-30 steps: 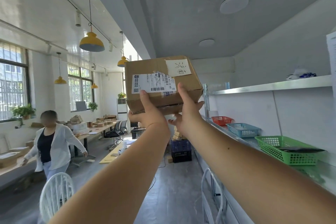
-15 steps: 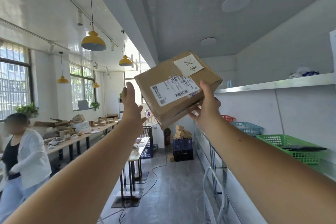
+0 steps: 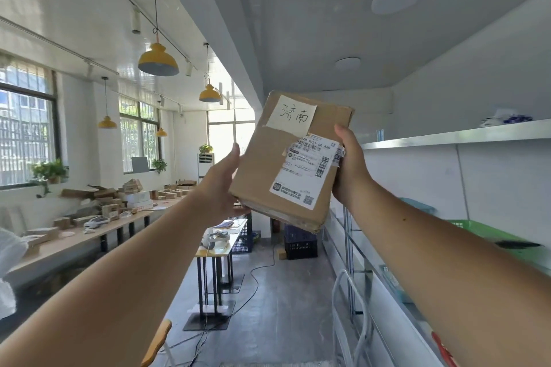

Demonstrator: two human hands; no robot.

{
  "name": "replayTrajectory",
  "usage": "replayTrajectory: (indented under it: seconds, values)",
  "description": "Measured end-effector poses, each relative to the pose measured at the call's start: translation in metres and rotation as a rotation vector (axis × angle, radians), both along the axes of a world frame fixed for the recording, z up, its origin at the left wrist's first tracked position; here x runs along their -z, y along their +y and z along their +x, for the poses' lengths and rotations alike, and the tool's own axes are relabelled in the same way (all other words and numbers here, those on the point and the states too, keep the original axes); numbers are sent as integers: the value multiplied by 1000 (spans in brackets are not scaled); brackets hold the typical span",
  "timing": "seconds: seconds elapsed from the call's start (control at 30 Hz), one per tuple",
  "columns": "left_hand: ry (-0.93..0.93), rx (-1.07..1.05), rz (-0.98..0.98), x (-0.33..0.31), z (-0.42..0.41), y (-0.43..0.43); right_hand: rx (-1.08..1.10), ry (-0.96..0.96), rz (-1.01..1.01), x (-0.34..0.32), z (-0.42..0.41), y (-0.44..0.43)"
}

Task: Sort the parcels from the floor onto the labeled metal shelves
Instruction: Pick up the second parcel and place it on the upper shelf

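Note:
I hold a brown cardboard parcel (image 3: 277, 176) up at head height in front of me. It carries a handwritten paper note at its top and a white shipping label with barcodes on its right half. My left hand (image 3: 222, 185) grips its lower left edge and my right hand (image 3: 350, 170) grips its right edge. The parcel stands nearly upright, tilted a little to the right. The metal shelves (image 3: 453, 135) run along the wall on my right, the upper board level with the parcel.
A green basket (image 3: 483, 231) sits on the lower shelf behind my right forearm. A white item lies on the upper shelf (image 3: 504, 118). Dark crates (image 3: 299, 243) stand on the floor ahead. Tables with boxes (image 3: 98, 223) line the left side. A white chair back (image 3: 354, 319) stands low right.
The parcel has turned from lying flat to nearly upright. My left hand, open and off the box half a second ago, now grips its left edge. The person at left has nearly left view.

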State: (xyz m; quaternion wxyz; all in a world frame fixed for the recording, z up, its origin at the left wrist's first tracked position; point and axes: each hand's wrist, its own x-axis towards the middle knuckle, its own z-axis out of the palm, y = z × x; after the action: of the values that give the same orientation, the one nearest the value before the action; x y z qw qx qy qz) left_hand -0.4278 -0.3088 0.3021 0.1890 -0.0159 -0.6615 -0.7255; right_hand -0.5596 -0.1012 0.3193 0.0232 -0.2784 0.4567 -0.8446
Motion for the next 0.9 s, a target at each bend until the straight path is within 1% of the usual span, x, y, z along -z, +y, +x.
replayTrajectory:
  seconds: [0.1,0.17,0.27,0.37,0.47,0.57,0.73,0.9]
  values:
    - [-5,112,25,-3,-2,6,-72,20,24,1,-3,0]
    - [33,145,15,-6,-2,15,-74,27,33,1,-3,0]
    - [112,144,-20,-6,-8,24,-44,45,23,-1,-2,2]
    - [150,98,69,-2,-15,27,-47,71,82,-5,0,6]
    - [196,99,155,3,-21,33,-78,73,172,-5,0,10]
    - [203,97,209,7,-28,39,-110,66,208,-4,-1,13]
    - [189,108,165,5,-32,45,-167,45,232,4,-4,20]
    - [209,110,206,-2,-37,42,-195,94,282,11,-9,24]
